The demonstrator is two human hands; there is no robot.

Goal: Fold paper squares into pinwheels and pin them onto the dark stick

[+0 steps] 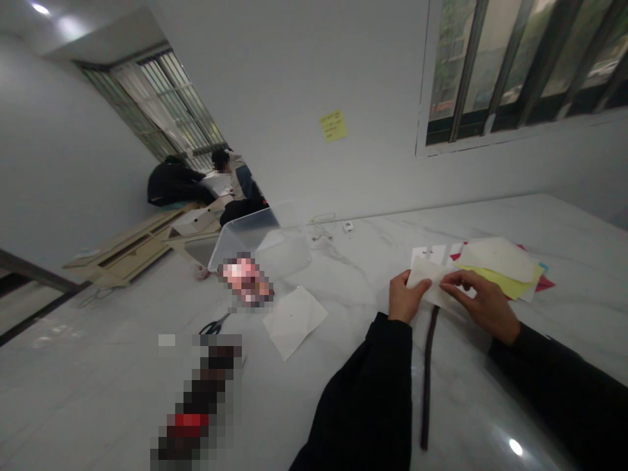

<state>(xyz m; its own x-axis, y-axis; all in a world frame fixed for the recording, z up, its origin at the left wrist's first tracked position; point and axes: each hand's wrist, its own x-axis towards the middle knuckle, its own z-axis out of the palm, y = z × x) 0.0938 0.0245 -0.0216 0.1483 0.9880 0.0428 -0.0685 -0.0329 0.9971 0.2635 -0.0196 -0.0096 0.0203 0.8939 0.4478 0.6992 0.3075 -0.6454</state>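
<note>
In the head view there are two hands, both on one white paper held up over the right half of the table. The left hand is closed on the paper's left side, thumb across the front; its other fingers are mostly hidden behind. The right hand has thumb and forefinger closed in a pinch on the paper; how much of it lies between the tips is hidden. The right hand also covers part of the sheet, so its full outline is hard to make out.

One dark strip lies between the two sleeves, its far end hidden under the paper. Just beyond the paper are some white cards, partly covered. Right of them is one pile in white, yellow, red and a bit of blue; the sheets overlap too much to count.

One white envelope lies well to the left of the hands. Near it are one pair of scissors, one clear bin and a pink item, blurred into blocks. A longer dark and red item is blurred too and cut off below. One yellow note is on the wall; at least two people sit far off, partly hidden.
</note>
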